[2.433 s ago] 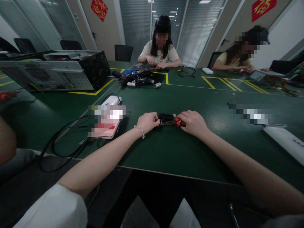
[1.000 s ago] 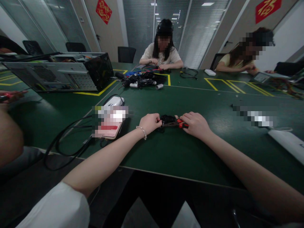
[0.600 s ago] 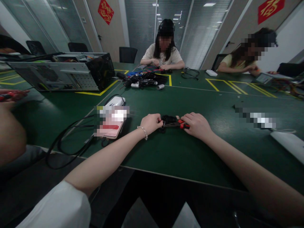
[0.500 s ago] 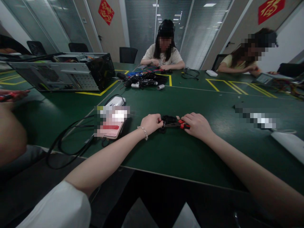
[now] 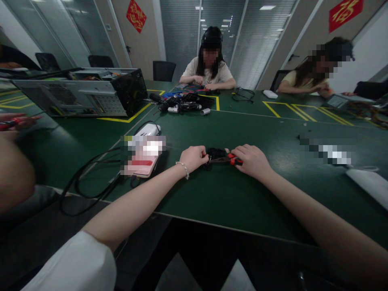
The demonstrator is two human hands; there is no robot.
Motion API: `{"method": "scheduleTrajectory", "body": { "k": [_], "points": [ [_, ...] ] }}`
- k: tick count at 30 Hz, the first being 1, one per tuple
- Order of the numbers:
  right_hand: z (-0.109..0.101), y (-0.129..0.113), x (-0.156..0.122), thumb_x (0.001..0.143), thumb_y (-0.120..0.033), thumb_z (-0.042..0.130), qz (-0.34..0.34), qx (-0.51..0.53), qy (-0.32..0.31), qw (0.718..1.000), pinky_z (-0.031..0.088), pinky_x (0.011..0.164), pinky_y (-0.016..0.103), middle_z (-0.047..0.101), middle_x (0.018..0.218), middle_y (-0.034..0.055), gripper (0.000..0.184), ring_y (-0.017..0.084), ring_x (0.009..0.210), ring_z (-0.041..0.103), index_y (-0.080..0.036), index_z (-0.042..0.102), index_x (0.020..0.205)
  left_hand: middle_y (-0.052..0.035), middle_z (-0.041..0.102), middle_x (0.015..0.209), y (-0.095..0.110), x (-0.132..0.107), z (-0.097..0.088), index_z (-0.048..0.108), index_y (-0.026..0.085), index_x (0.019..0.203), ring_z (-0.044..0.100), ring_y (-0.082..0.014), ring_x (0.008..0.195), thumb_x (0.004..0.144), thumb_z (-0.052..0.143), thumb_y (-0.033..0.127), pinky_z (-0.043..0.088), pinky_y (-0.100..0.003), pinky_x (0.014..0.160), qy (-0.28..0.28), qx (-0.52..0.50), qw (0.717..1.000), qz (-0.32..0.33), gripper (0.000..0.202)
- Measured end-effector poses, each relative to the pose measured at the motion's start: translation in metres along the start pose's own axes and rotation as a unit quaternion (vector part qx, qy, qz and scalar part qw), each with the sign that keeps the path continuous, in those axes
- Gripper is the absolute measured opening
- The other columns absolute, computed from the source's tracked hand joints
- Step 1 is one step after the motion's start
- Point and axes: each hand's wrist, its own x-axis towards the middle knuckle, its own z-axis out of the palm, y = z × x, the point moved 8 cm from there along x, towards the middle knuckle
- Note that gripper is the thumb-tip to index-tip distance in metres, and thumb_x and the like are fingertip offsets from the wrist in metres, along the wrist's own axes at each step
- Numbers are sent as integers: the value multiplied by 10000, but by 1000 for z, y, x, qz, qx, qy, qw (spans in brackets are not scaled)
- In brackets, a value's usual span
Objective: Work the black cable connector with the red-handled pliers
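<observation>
My left hand point(image 5: 194, 156), a bead bracelet on its wrist, is closed on a small black part point(image 5: 216, 153) that rests on the green table point(image 5: 218, 190). My right hand point(image 5: 250, 160) is wrapped round the red handles of a pair of pliers point(image 5: 228, 159). The pliers' jaws point left and meet the black part between my two hands. What exactly the jaws bite on is too small to make out.
A pink-cased phone point(image 5: 141, 159), a white adapter point(image 5: 147, 129) and looped black cables point(image 5: 87, 178) lie left of my hands. An open computer case point(image 5: 81, 91) stands far left. Two other people sit across the table, with tools and cables point(image 5: 182, 103) before them. Another person's arm point(image 5: 13, 169) is at the left edge.
Both hands hold the same grip on the part and the pliers. Only the view has shifted slightly.
</observation>
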Motion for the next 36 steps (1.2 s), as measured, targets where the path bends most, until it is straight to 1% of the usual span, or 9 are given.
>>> {"method": "scheduleTrajectory", "body": {
  "k": [4,12,19,24,36],
  "points": [
    [0,-1,0,706,-225,517,-2,-4,3,1000,349,635,321,613,904,102,283,219,796,499,-128,593,961,19,605,651,0,0,0,577,207,728,538,-122,603,754,512,348,315,-225,496,2,1,1000,3,157],
    [1,1,0,711,-242,522,-1,-5,-2,1000,349,645,319,612,918,106,253,218,802,496,-133,598,926,26,593,631,-1,1,0,558,209,701,525,-117,579,745,509,354,288,-224,465,7,-3,1000,8,159],
    [1,0,0,711,-243,524,0,-13,2,1000,342,644,316,613,913,104,284,215,786,492,-128,596,960,29,597,625,-1,2,1,562,208,698,523,-116,572,741,514,353,273,-220,459,7,1,1000,9,159],
    [0,1,0,708,-238,522,0,-9,-2,1000,342,642,312,614,914,109,252,216,791,494,-127,605,918,31,596,625,0,2,1,565,207,703,521,-112,567,741,516,348,280,-218,460,5,-2,1000,11,154],
    [1,1,-1,707,-246,525,-5,-8,6,1000,346,636,312,612,899,102,270,213,783,491,-126,599,937,30,593,621,-1,2,1,564,206,697,521,-111,568,742,518,345,283,-214,463,6,-3,1000,9,154]
  ]
}}
